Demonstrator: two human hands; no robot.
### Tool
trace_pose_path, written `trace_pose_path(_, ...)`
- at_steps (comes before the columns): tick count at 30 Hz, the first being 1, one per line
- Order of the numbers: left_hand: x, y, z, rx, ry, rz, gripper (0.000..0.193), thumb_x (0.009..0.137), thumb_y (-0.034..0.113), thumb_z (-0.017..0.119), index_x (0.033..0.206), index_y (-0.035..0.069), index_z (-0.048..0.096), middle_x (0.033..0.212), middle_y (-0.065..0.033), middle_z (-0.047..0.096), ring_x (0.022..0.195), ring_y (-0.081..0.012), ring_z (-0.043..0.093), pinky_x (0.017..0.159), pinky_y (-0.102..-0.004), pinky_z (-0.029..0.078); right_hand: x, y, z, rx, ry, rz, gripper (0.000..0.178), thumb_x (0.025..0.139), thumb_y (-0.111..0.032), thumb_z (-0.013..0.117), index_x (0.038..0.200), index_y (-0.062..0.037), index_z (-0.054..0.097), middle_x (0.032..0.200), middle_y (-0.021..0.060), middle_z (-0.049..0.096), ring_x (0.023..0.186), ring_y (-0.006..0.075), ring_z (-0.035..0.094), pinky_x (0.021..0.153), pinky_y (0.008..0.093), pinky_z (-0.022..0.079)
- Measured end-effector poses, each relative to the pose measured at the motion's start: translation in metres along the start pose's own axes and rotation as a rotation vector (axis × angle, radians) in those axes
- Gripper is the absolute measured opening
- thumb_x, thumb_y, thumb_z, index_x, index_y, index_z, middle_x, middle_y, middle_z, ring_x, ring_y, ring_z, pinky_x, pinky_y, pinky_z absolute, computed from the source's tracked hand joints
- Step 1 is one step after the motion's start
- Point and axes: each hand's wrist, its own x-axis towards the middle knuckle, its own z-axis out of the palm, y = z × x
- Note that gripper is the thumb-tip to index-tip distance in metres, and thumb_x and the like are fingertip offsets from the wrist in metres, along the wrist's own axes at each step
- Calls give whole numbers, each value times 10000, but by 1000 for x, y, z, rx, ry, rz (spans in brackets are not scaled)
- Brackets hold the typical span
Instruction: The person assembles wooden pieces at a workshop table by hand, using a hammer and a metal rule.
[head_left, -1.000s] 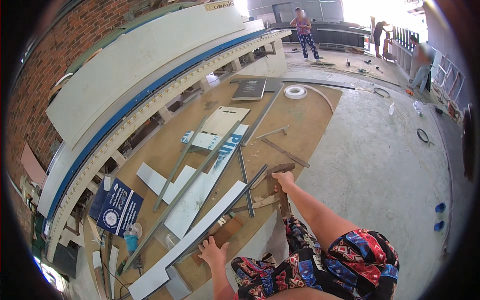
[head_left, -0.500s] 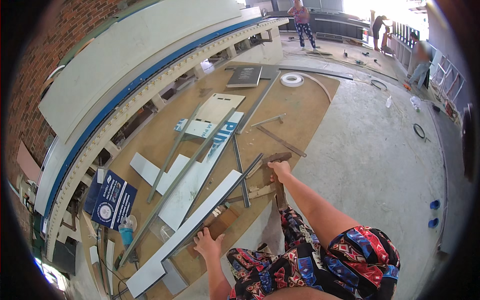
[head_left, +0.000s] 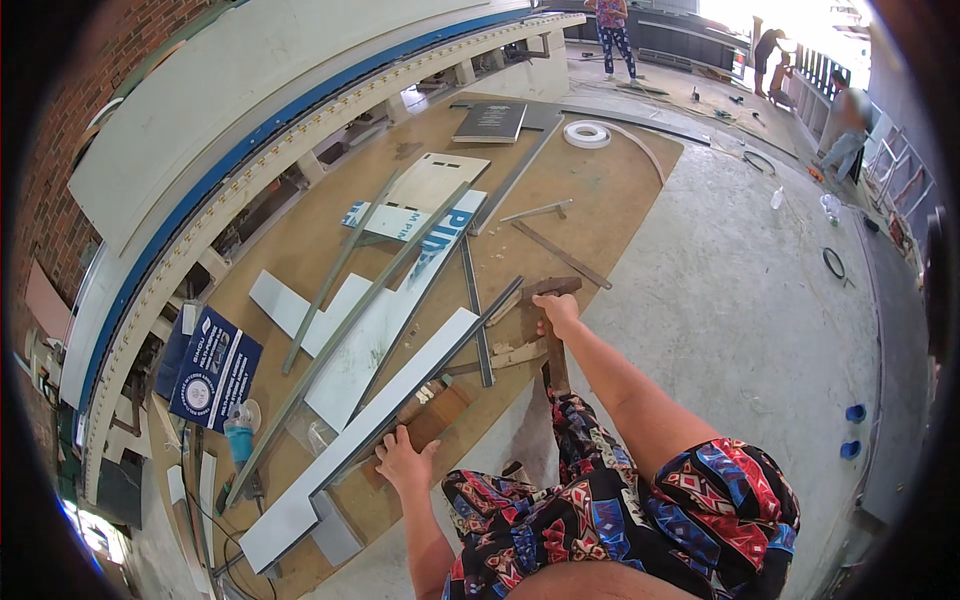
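Note:
My right hand [head_left: 560, 312] is closed round a hammer [head_left: 558, 365] just below its rusty brown head, with the wooden handle pointing down towards my knees. My left hand [head_left: 406, 462] lies with fingers spread at the near edge of a long white panel [head_left: 385, 405] with a dark rim. Its fingertips appear to touch that edge; whether they press on it I cannot tell. Beside that hand is a brown wooden block [head_left: 440, 412], partly under the panel's edge. Broken strips of pale wood [head_left: 512, 356] lie between the block and the hammer.
On the brown board [head_left: 590, 220] lie metal strips [head_left: 560, 252], a white tape roll [head_left: 587, 134], a dark box [head_left: 490, 122] and a blue carton [head_left: 215, 370]. A teal power tool [head_left: 240, 435] with a cord stands left. A long machine [head_left: 330, 110] borders the board. Several people are farther off.
The view has shifted slightly, so the board and panels sit a little higher and more to the left. Both hands keep about the same place, the right still holding the hammer.

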Motion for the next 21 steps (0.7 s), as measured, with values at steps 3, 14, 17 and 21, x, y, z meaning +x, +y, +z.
trace_pose_path(3, 0, 4, -3, 4, -27, -23, 703, 698, 473, 771, 1266, 158, 501, 1209, -101, 496, 1168, -379, 460, 864, -622, 427, 0, 1, -1, 17, 27, -6, 289, 770, -164, 754, 837, 70, 599, 698, 113, 575, 483, 228, 574, 394, 373, 492)
trace_pose_path(14, 2, 6, -4, -25, -25, -25, 702, 686, 475, 774, 1254, 155, 515, 1212, -91, 498, 1174, -387, 461, 879, -635, 416, 4, 0, -1, 19, 34, -12, 288, 773, -184, 756, 793, 50, 589, 702, 115, 583, 488, 225, 570, 387, 377, 485)
trace_pose_path(17, 2, 4, -2, -42, 2, -20, 718, 683, 479, 775, 1268, 155, 512, 1210, -97, 500, 1178, -388, 456, 877, -644, 410, 2, -4, 2, 31, 48, -14, 280, 774, -180, 754, 793, 52, 598, 712, 120, 590, 500, 228, 576, 403, 378, 495)
trace_pose_path(21, 0, 1, -2, -35, -27, -26, 740, 683, 485, 774, 1287, 155, 503, 1214, -107, 499, 1189, -391, 446, 875, -654, 402, -5, -2, -1, 75, 2, 18, 286, 773, -164, 765, 835, 49, 585, 750, 143, 575, 532, 248, 574, 395, 399, 490)
